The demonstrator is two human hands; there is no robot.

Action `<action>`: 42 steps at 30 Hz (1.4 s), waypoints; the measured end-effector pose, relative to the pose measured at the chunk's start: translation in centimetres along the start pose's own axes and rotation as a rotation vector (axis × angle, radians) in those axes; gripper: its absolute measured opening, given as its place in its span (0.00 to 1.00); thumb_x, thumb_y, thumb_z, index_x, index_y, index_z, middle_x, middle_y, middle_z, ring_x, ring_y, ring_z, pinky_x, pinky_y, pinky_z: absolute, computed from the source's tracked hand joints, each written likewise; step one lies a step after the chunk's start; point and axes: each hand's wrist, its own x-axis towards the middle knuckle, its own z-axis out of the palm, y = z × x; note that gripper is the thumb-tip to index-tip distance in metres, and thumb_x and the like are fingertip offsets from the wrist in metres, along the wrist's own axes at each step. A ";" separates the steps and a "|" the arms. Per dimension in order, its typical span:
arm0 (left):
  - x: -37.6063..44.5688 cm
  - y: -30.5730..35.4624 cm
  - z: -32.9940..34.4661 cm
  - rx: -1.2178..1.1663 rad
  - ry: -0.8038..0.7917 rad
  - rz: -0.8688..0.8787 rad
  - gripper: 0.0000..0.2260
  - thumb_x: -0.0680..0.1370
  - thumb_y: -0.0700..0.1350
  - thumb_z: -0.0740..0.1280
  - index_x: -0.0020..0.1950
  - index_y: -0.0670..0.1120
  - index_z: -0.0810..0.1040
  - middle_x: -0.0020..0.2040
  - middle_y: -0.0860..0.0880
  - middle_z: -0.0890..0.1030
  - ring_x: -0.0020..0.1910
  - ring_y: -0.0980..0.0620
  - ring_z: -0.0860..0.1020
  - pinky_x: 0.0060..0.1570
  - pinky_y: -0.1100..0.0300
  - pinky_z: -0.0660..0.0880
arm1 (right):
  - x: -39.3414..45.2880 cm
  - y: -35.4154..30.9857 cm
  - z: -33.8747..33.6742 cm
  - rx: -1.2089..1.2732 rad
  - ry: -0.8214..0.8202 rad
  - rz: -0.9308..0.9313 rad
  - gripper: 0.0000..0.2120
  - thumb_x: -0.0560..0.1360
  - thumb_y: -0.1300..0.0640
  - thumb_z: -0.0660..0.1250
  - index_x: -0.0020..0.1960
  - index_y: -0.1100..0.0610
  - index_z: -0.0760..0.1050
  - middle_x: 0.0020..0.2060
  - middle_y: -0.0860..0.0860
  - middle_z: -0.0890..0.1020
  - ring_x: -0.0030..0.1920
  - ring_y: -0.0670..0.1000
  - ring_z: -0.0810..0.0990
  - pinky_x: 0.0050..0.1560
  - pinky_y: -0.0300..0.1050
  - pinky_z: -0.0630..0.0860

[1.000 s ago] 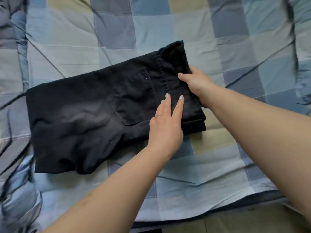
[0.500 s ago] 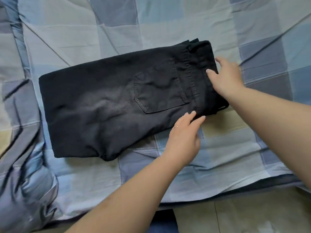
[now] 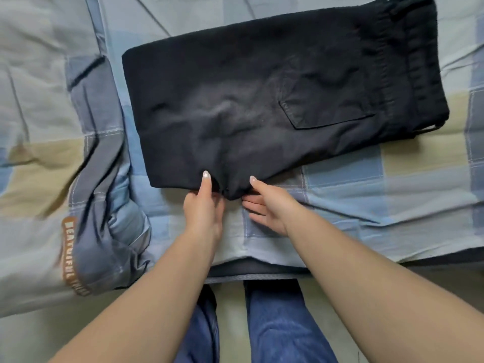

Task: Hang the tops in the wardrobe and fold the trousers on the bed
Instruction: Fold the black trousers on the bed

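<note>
A checked quilt in pale blue, grey and tan squares covers most of the frame. At lower left a bunched fold carries a brown strip with white letters. Along the bottom edge lie a pale floor and blue jeans legs.

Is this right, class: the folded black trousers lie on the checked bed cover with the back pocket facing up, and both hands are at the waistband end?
Not quite. The head view shows the left hand and right hand at the near edge of the black trousers, at the crotch point, not the waistband end. The trousers do lie folded on the checked bed cover, back pocket up.
</note>
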 end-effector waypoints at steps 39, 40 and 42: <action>5.2 16.6 -4.9 0.580 -0.607 0.332 0.12 0.77 0.39 0.63 0.53 0.53 0.81 0.51 0.53 0.84 0.49 0.56 0.83 0.42 0.64 0.79 | 2.1 -7.8 -1.7 -0.494 0.268 -0.829 0.25 0.81 0.61 0.57 0.76 0.53 0.56 0.77 0.46 0.53 0.76 0.43 0.49 0.73 0.37 0.47; 3.9 17.0 -4.2 0.586 -0.647 0.338 0.13 0.76 0.39 0.62 0.54 0.52 0.81 0.51 0.52 0.84 0.49 0.56 0.83 0.43 0.64 0.79 | 2.0 -6.4 -2.1 -0.472 0.255 -0.820 0.25 0.81 0.61 0.57 0.76 0.53 0.57 0.77 0.46 0.55 0.75 0.42 0.51 0.72 0.34 0.48; 1.0 17.7 -1.9 0.582 -0.724 0.369 0.16 0.76 0.36 0.58 0.52 0.52 0.82 0.49 0.52 0.85 0.47 0.56 0.83 0.43 0.63 0.79 | 1.8 -3.9 -3.0 -0.444 0.236 -0.793 0.24 0.81 0.63 0.58 0.76 0.54 0.58 0.74 0.43 0.59 0.72 0.37 0.55 0.67 0.25 0.51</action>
